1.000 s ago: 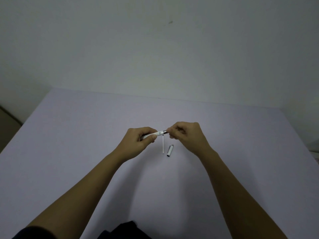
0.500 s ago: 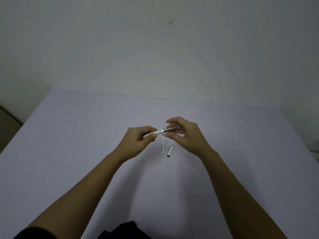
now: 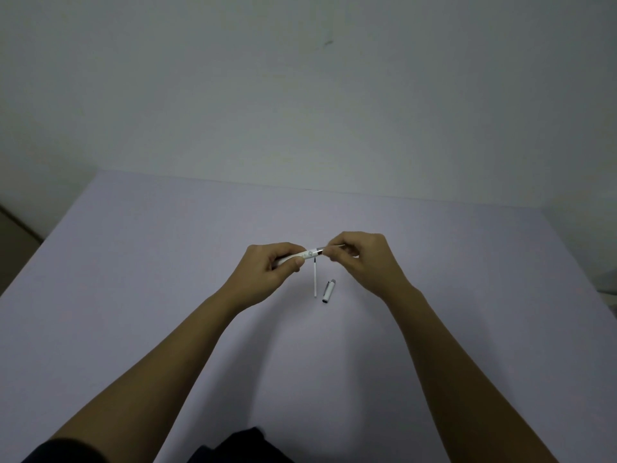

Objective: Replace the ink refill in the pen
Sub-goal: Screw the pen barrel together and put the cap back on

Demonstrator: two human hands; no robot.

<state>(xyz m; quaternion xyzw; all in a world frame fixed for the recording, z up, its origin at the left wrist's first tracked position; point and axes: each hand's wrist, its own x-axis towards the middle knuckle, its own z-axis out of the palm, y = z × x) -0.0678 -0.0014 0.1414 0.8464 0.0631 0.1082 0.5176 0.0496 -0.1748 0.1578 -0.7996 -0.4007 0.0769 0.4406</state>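
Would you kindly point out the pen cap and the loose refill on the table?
pen cap [image 3: 328, 291], head view, middle of its white body.
loose refill [image 3: 315, 279], head view, midway along its thin white tube.

Your white pen barrel [image 3: 302, 256] is held level; thin white refill [image 3: 315, 279] and cap [image 3: 328, 291] lie below it.

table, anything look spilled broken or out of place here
Nothing stands out. The loose refill and pen cap lie side by side on the table, with no ink marks visible; both hands hold the pen above them.
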